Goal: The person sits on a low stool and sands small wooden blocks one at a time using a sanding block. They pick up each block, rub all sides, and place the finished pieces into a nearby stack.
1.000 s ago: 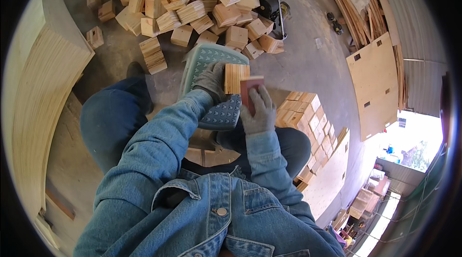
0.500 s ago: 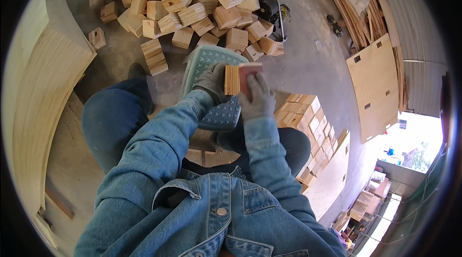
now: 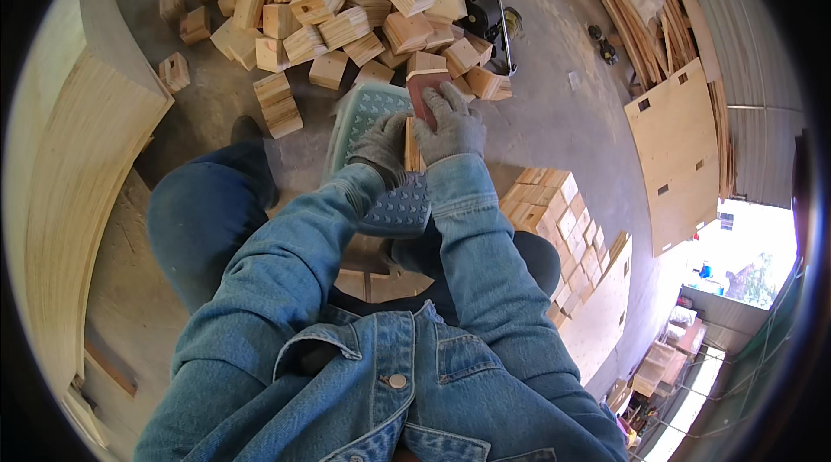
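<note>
1. Since the earlier frames, the right hand (image 3: 454, 124) has slid forward and a little left, taking the red-brown block (image 3: 419, 91) with it, while the left hand (image 3: 379, 148) has stayed about where it was
2. At far left stands a thick stack of pale sheets (image 3: 91, 142), its edge showing many layers
3. Up ahead, a loose heap of wooden blocks (image 3: 346, 12) is strewn on the grey floor
4. Between the person's knees is a pale green stool (image 3: 372, 98) with a patterned top
5. Over it, the gloved left hand grips a layered wooden block by its left side (image 3: 412, 150)
6. Just beside, the gloved right hand has its fingers over the red-brown block, which overlaps the wooden one's far end; whether they touch I can't tell
7. Beyond the heap's right edge sits a dark tool (image 3: 479, 13)
8. Further right come neatly stacked blocks (image 3: 554, 215), then a slotted plywood panel (image 3: 677, 146)
</note>
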Available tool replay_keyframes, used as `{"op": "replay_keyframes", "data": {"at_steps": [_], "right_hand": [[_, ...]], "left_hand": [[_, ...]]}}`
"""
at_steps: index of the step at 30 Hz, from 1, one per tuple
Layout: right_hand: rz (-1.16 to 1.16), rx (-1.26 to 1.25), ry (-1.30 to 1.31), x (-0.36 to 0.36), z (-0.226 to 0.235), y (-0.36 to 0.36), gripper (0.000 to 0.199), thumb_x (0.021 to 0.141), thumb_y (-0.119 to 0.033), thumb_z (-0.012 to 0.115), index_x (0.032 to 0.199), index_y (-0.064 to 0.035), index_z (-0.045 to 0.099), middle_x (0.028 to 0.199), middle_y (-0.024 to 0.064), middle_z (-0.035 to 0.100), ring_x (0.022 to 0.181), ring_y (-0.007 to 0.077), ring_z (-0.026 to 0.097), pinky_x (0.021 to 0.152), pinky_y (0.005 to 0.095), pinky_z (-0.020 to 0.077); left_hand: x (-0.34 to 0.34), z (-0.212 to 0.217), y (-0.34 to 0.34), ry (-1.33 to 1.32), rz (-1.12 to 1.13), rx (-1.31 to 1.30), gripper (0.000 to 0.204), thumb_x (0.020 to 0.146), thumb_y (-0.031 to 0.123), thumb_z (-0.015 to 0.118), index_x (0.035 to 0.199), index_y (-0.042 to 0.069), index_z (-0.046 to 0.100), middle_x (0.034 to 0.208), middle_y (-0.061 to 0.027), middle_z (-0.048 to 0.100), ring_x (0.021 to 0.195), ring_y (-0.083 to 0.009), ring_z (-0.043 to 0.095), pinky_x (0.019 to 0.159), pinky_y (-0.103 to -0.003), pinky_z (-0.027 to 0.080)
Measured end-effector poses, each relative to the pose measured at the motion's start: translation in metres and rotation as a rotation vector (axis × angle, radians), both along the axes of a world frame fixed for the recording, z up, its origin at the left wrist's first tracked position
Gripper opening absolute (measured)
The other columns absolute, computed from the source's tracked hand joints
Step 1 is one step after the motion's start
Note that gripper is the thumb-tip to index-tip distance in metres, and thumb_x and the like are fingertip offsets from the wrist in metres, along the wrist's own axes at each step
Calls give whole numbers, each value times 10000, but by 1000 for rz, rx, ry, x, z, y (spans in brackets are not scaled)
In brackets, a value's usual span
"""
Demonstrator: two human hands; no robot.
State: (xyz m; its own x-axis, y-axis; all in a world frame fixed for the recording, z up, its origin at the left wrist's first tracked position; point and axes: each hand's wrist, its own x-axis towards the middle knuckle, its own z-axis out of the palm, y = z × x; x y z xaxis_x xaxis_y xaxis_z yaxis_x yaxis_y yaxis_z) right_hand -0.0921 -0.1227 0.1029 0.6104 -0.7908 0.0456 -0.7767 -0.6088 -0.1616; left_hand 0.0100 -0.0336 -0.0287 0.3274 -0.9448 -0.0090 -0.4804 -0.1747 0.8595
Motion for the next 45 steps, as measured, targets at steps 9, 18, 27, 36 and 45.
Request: {"op": "replay_keyframes", "data": {"at_steps": [9, 18, 27, 36, 45], "right_hand": [[160, -64, -77, -57, -7, 87, 591, 804, -351, 789, 1367, -199, 692, 1529, 105, 547, 1227, 404, 600, 1046, 543, 479], [206, -109, -164, -77, -3, 92, 536, 759, -281, 808, 1277, -169, 730, 1475, 120, 583, 1179, 392, 616, 1013, 535, 496], [29, -53, -58, 0, -10, -8, 514, 857, -352, 757, 1359, -264, 689, 1507, 24, 549, 1227, 418, 586, 1030, 561, 493], [152, -35, -102, -87, 1, 100, 591, 782, -303, 809, 1348, -174, 698, 1515, 122, 554, 1247, 388, 588, 1058, 523, 471], [159, -57, -120, -51, -6, 70, 583, 773, -295, 821, 1338, -207, 707, 1486, 100, 581, 1207, 400, 606, 1015, 533, 504]], "left_hand": [[3, -20, 1, -68, -10, -17, 1011, 674, 348, 908, 1523, 158, 393, 1514, -195, 451, 1409, -399, 470, 1211, -459, 392], [-3, -5, -4, 8, -42, -78, 966, 686, 341, 894, 1501, 135, 419, 1461, -204, 487, 1397, -393, 469, 1220, -446, 375], [-7, -10, -6, -76, -59, 28, 914, 769, 406, 807, 1523, 122, 375, 1490, -149, 441, 1417, -366, 394, 1239, -428, 292], [-3, 13, 1, 9, -30, 30, 999, 684, 363, 903, 1522, 167, 395, 1501, -223, 458, 1403, -411, 480, 1203, -446, 401], [0, -18, 3, -135, -20, -87, 928, 721, 354, 866, 1506, 144, 416, 1436, -204, 510, 1350, -416, 515, 1174, -449, 420]]}}
